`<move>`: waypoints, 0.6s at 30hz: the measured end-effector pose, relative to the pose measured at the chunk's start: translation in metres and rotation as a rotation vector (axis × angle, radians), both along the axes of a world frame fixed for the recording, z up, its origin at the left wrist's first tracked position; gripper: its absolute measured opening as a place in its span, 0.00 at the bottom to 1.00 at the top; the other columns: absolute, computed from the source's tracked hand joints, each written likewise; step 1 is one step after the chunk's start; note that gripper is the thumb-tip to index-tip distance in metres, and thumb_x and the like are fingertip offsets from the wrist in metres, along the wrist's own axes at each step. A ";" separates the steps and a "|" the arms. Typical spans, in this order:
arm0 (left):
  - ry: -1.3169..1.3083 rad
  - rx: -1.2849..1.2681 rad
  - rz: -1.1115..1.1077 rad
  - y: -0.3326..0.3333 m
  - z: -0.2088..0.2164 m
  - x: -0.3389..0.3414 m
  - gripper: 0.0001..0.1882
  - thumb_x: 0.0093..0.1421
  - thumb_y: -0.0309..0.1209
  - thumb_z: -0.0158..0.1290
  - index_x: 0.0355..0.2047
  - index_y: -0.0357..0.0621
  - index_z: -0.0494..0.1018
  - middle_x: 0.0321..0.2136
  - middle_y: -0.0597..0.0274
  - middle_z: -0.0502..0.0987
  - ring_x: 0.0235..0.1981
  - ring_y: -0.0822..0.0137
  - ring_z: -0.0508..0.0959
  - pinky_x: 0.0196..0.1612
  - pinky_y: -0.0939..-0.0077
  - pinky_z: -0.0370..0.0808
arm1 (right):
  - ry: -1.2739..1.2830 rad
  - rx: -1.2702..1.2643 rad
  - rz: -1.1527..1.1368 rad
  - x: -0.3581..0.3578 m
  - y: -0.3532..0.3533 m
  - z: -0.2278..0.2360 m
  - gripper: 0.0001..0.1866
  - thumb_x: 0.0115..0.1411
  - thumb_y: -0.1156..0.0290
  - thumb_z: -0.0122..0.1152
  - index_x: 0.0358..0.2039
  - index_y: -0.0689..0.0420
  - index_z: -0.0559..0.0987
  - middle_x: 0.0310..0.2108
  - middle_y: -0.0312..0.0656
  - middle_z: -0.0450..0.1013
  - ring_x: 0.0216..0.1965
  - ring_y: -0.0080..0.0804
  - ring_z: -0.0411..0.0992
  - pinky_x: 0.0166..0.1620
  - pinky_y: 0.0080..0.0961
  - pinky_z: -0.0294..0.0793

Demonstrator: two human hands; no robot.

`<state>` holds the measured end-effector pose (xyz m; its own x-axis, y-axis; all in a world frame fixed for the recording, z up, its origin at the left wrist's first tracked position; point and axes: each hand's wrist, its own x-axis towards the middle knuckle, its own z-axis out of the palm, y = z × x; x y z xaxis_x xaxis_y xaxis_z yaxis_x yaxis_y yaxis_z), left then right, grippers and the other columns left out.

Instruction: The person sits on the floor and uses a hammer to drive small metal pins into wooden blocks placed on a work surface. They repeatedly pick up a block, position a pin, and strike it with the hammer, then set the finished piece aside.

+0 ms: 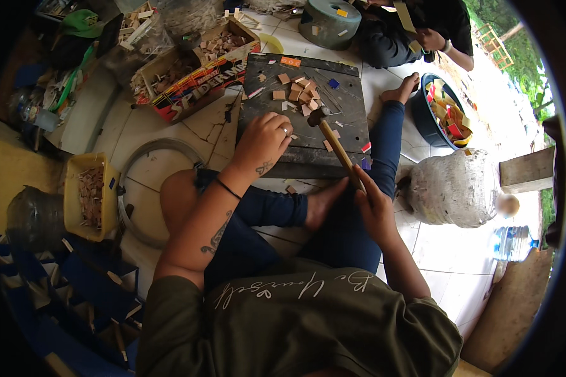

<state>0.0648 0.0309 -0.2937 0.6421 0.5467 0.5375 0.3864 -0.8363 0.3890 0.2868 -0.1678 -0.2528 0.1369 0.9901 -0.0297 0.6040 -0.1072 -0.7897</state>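
Note:
My right hand (375,207) is wrapped round the wooden handle of a hammer (338,146). The hammer's dark head is over the middle of a dark metal plate (333,135) in front of me. Near the plate's left side is my left hand (265,139), its fingers curled together and pointing down. Whatever they pinch, if anything, is hidden under the fingers. A small pile of square brown wooden pieces (305,92) lies on the plate just beyond the hammer head. Around it are thin metal rods, small blue and red scraps and an orange piece (290,61).
To the left stand a printed cardboard box (198,81) of wooden pieces, a yellow bin (72,207) of similar pieces and a coil of metal strip (129,217). At right are a blue tub (421,119) of colourful scraps and a wrapped bundle (453,188). Another person (446,28) sits at far right.

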 end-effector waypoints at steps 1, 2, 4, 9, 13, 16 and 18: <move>0.047 0.003 0.003 0.001 0.002 -0.003 0.06 0.53 0.26 0.60 0.32 0.41 0.77 0.36 0.61 0.76 0.40 0.59 0.75 0.46 0.63 0.71 | 0.006 0.014 0.002 -0.001 0.001 0.001 0.25 0.66 0.78 0.49 0.64 0.56 0.66 0.59 0.48 0.70 0.59 0.43 0.70 0.58 0.27 0.67; 0.092 0.007 0.006 0.001 0.003 -0.005 0.05 0.54 0.27 0.60 0.31 0.41 0.77 0.35 0.62 0.76 0.40 0.60 0.75 0.46 0.63 0.71 | 0.009 0.029 0.002 -0.002 0.002 0.002 0.25 0.66 0.78 0.49 0.64 0.56 0.66 0.59 0.48 0.70 0.59 0.44 0.70 0.58 0.28 0.67; 0.125 0.015 0.013 0.000 0.004 -0.006 0.05 0.54 0.27 0.59 0.30 0.42 0.77 0.33 0.63 0.76 0.39 0.61 0.75 0.45 0.65 0.70 | -0.005 0.045 0.003 -0.002 0.002 0.004 0.25 0.66 0.79 0.50 0.64 0.57 0.66 0.58 0.49 0.70 0.58 0.44 0.71 0.58 0.28 0.68; 0.168 0.143 0.113 -0.017 -0.001 -0.009 0.04 0.53 0.28 0.59 0.27 0.43 0.76 0.28 0.64 0.73 0.36 0.63 0.74 0.43 0.68 0.69 | 0.001 0.054 0.007 -0.002 -0.001 0.001 0.26 0.65 0.79 0.50 0.64 0.57 0.66 0.57 0.51 0.71 0.57 0.45 0.72 0.56 0.29 0.69; 0.111 0.165 0.124 -0.024 -0.004 -0.008 0.04 0.53 0.28 0.59 0.27 0.43 0.76 0.28 0.65 0.73 0.35 0.63 0.74 0.42 0.68 0.70 | -0.013 0.085 0.024 -0.006 -0.002 -0.004 0.27 0.64 0.80 0.51 0.64 0.53 0.66 0.54 0.52 0.73 0.54 0.47 0.73 0.54 0.30 0.71; 0.081 0.155 0.119 -0.024 -0.006 -0.008 0.04 0.54 0.27 0.59 0.28 0.42 0.76 0.28 0.64 0.73 0.35 0.63 0.74 0.42 0.68 0.70 | -0.071 0.166 0.043 -0.011 -0.001 -0.009 0.29 0.63 0.80 0.52 0.65 0.49 0.66 0.50 0.52 0.75 0.49 0.50 0.75 0.49 0.33 0.74; 0.094 0.149 0.127 -0.024 -0.006 -0.009 0.05 0.54 0.27 0.60 0.31 0.42 0.78 0.30 0.65 0.74 0.36 0.63 0.75 0.43 0.67 0.70 | -0.135 0.173 0.053 -0.013 -0.001 -0.011 0.30 0.62 0.79 0.52 0.65 0.45 0.66 0.46 0.51 0.76 0.44 0.51 0.76 0.45 0.35 0.76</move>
<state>0.0561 0.0071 -0.3002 0.6244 0.5454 0.5592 0.5209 -0.8242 0.2221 0.2743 -0.1687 -0.2639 0.0758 0.9847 0.1566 0.7069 0.0577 -0.7050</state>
